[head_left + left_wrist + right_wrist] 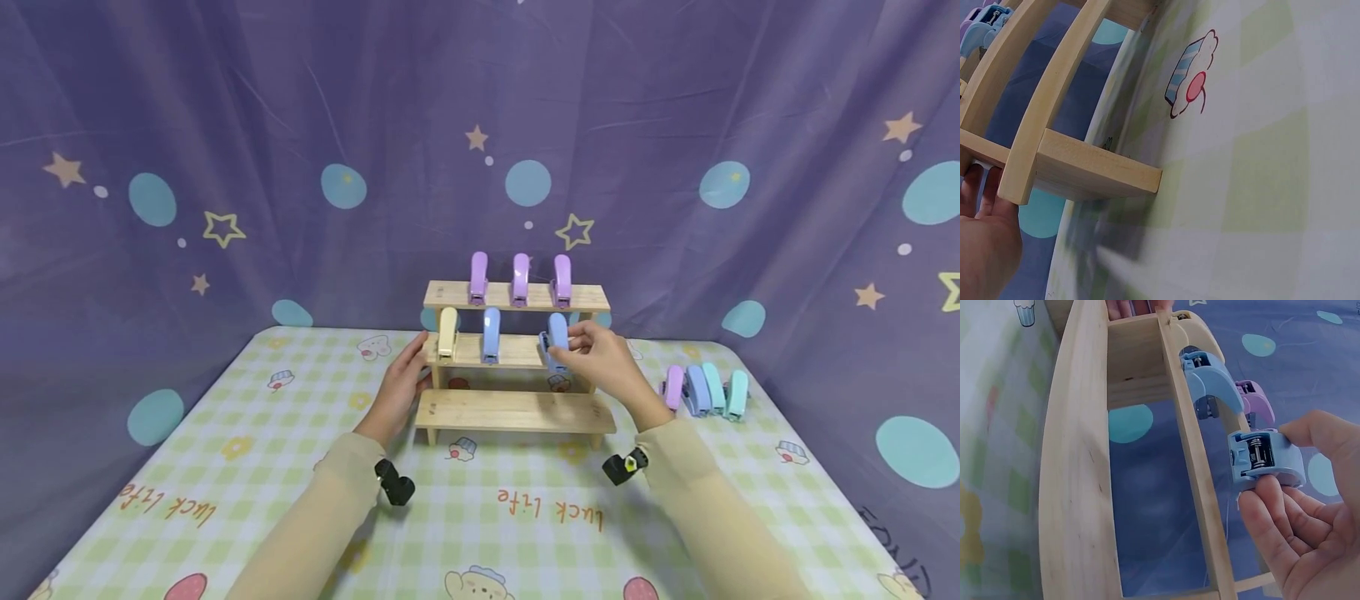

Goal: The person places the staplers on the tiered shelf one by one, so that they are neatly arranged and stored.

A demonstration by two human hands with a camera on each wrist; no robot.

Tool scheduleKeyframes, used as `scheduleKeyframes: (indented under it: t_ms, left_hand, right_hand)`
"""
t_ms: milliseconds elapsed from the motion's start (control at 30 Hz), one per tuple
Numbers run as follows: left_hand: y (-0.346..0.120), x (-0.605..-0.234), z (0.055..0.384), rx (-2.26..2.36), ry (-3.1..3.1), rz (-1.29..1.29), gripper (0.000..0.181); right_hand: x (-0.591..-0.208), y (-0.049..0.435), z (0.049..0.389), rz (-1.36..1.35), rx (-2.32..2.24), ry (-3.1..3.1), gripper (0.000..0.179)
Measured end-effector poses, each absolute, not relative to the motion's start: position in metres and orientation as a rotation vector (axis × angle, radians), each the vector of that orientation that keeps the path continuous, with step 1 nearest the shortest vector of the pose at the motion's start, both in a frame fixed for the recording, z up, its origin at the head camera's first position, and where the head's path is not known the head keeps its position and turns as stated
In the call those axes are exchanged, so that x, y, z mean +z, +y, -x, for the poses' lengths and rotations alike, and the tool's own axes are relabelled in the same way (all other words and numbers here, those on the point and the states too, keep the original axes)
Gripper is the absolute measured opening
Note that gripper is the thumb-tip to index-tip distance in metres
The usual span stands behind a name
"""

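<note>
The right hand [606,360] pinches a blue stapler [557,333] at the middle shelf [517,350]'s right end; the left hand [397,390], fingers extended, touches the wooden rack [517,411]'s left edge.

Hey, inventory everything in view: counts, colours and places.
Curtain: 1, purple, background
Tablecloth: 1, green-and-white check, foreground
Rack: 1, pale wood, on the tablecloth
Top-row staplers: 3, purple, high on rack
Middle-row staplers: 2, yellow and blue, midway up
Held stapler: 1, blue, rack's middle right
Loose staplers: 4, purple, blue, two teal, right of rack
Wrist cameras: 2, black, at cuffs
Sleeves: 2, beige, foreground
Left hand: 1, holding rack's left end
Right hand: 1, pinching held stapler
</note>
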State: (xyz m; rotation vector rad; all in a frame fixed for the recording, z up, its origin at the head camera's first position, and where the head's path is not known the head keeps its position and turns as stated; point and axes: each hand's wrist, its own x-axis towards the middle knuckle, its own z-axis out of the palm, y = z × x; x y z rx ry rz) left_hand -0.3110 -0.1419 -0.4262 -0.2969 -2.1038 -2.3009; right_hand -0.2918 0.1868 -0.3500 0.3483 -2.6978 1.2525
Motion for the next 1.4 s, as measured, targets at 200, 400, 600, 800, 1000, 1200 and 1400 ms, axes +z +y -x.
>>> scheduleKeyframes:
  t_ms: [200,400,600,800,1000,1200,1400]
  left_hand:
    - [-0.142,-0.427,0.312,-2.315,-2.104,0.288,0.051]
    - [-0.142,-0.427,0.313,-2.313,-2.099,0.280,0.051]
    - [-0.141,-0.427,0.314,-2.302,-2.096,0.253,0.051]
    - [-0.141,-0.427,0.314,-2.307,-2.100,0.253,0.051]
    - [-0.141,-0.427,0.314,-2.283,-2.120,0.249,0.050]
    - [-0.141,-0.426,0.314,-2.301,-2.094,0.255,0.051]
    - [-0.140,-0.427,0.314,-2.316,-2.076,0.257,0.051]
  right_hand:
    - [-0.354,0.179,0.298,-0.332,1.259,-2.689,0.058]
    - [-0.357,0.173,0.303,-0.292,1.314,-2.678,0.055]
    - [-0.358,0.168,0.308,-0.265,1.344,-2.673,0.056]
    - [-0.361,0.165,0.314,-0.274,1.392,-2.651,0.053]
    - [-0.363,0.163,0.315,-0.275,1.400,-2.643,0.052]
    - [-0.364,0.160,0.316,-0.273,1.419,-2.631,0.051]
    - [-0.364,0.158,0.316,-0.253,1.403,-2.644,0.055]
